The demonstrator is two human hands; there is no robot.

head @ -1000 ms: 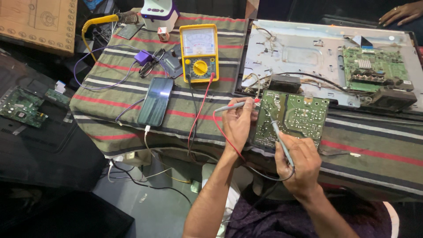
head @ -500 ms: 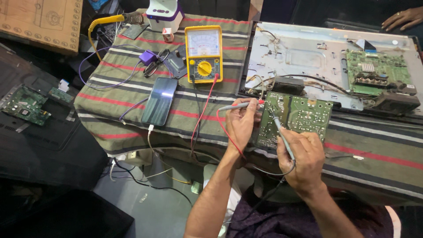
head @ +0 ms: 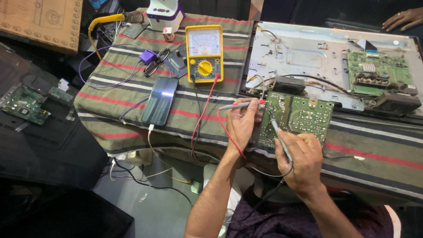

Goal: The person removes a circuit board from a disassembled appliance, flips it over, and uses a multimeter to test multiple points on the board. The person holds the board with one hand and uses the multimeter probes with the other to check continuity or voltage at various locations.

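My left hand point(head: 242, 124) holds a red test probe point(head: 240, 105) whose tip touches the upper left corner of a green circuit board point(head: 304, 117) lying on the striped cloth. My right hand point(head: 301, 158) grips a black test probe point(head: 277, 132), its tip pressed on the board's left part. Red and black leads run from the probes back to a yellow analog multimeter point(head: 204, 53) standing further back on the table.
A dark smartphone point(head: 160, 100) on a cable lies left of the meter. An opened television back panel point(head: 335, 66) with a green board fills the far right; another person's hand point(head: 403, 18) rests beyond it. More circuit boards point(head: 24, 103) lie at left.
Both hands stay on the board with the probes. The view has shifted slightly, so the table sits a little higher and further right in the picture.
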